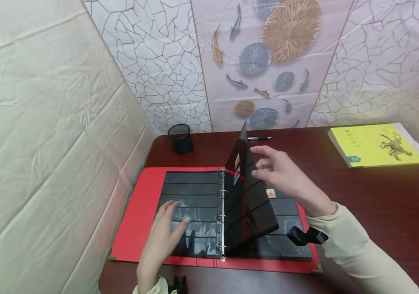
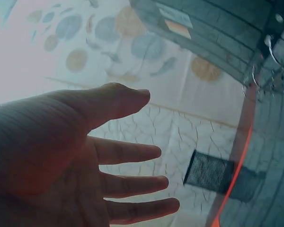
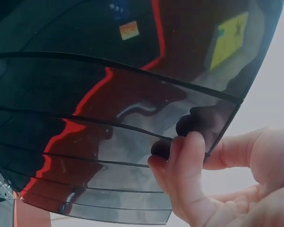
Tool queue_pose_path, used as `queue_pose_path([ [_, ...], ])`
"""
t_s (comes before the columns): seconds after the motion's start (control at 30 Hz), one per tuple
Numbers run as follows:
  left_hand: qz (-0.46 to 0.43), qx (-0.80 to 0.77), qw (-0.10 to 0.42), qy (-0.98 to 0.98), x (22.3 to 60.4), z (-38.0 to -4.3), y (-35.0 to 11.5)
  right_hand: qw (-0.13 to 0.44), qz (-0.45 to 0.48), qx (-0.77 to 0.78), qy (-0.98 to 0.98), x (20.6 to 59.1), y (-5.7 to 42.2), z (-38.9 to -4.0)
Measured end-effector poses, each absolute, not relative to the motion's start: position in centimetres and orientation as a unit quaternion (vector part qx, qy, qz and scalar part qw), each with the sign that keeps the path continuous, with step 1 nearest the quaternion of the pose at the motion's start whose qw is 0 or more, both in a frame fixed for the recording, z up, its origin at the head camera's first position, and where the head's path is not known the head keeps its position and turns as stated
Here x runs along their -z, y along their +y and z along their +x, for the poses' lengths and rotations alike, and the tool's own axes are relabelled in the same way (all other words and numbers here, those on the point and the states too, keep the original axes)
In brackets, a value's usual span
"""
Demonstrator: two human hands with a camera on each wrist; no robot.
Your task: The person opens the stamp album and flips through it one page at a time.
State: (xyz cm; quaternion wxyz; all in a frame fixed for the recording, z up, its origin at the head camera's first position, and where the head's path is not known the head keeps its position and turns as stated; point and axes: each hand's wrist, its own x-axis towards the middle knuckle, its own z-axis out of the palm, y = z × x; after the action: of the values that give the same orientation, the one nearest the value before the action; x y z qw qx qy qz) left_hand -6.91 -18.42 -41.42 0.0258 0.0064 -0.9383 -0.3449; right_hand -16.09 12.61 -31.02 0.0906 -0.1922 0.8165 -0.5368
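Observation:
A red ring binder (image 1: 135,216) with black strip-pocket album pages lies spread on the table. My right hand (image 1: 284,173) pinches the outer edge of a glossy black page (image 1: 258,200), which stands raised from the metal rings (image 1: 222,216). In the right wrist view, thumb and fingers (image 3: 189,161) meet across that page's edge. Small stamps (image 1: 237,161) show on the raised page's left face. Another stamp (image 1: 271,193) is on the page lying at the right. Fingers spread, my left hand (image 1: 162,234) holds nothing, over the left page (image 1: 191,190).
Behind the binder stand a black mesh pen cup (image 1: 181,141) and, farther right, a lying pen (image 1: 260,138). A yellow book (image 1: 378,145) lies at the back right of the dark red table (image 1: 389,212). Cloth-covered walls (image 1: 172,61) border the left and back.

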Motion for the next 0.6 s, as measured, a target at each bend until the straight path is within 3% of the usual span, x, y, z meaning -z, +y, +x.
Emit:
queue_pose_path([
  [0.6, -0.069, 0.399, 0.112, -0.907, 37.7, -7.5, -15.2, 0.112, -0.206, 0.521, 0.821, 29.8, 8.3, -17.3],
])
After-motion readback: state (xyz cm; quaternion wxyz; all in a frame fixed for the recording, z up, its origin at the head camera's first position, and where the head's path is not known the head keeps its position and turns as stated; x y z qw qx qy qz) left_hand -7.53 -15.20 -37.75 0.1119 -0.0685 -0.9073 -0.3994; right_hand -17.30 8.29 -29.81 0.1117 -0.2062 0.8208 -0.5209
